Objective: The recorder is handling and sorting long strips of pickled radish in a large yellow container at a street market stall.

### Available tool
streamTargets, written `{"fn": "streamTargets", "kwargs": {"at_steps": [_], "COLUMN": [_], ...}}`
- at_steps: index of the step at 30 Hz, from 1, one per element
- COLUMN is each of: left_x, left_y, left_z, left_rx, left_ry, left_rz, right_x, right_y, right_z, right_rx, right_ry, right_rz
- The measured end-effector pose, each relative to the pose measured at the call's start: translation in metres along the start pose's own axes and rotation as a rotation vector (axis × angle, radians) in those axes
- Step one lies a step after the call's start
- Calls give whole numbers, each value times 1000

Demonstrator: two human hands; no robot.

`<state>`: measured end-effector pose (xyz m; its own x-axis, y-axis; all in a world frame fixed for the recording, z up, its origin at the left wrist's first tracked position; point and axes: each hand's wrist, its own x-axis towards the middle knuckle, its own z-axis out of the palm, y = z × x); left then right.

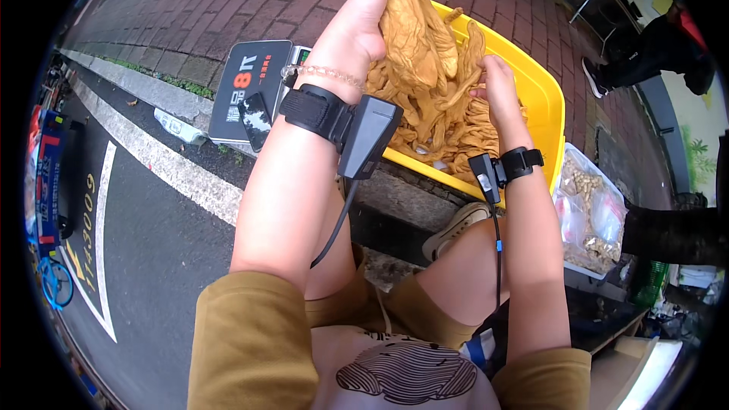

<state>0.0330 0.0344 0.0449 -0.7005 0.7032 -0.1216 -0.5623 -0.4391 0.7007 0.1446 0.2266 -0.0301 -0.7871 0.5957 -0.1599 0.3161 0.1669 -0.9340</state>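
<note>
My left hand (367, 17) grips a large bunch of wrinkled, yellow-brown preserved radishes (410, 40), raised above the near-left part of a yellow plastic tub (544, 97). The bunch hangs down over more of the same limp pieces (455, 136) heaped inside. At the tub's right side, my right hand (502, 91) has its curled fingers on a long strip (474, 51) of the preserved radish. Parts of those fingers are hidden behind the strip and the hand. Each wrist wears a black strap with a small cabled device.
Left of the tub, a flat digital scale (228, 91) bears writing, and a dark phone (254, 119) lies on it. A white tray (595, 176) of bagged dried goods stands to the right. Beyond are brick paving, another person's legs (626, 65), and a kerb (136, 91) beside the road.
</note>
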Motion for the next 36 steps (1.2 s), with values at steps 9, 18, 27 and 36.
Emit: {"fn": "streamTargets", "kwargs": {"at_steps": [9,18,27,36], "left_x": [-9,-9,-14,-1], "left_y": [-36,-43,-3,-2], "left_z": [23,21,5,-12], "left_rx": [229,103,-378,-418], "left_ry": [-190,-104,-76,213], "left_rz": [-169,-156,36,260], "right_x": [-26,-12,14,27], "right_y": [-12,-5,86,131], "right_z": [24,26,44,61], "right_rx": [500,403,-236,101], "right_ry": [-181,8,-234,30], "right_rz": [-233,-364,422,491]}}
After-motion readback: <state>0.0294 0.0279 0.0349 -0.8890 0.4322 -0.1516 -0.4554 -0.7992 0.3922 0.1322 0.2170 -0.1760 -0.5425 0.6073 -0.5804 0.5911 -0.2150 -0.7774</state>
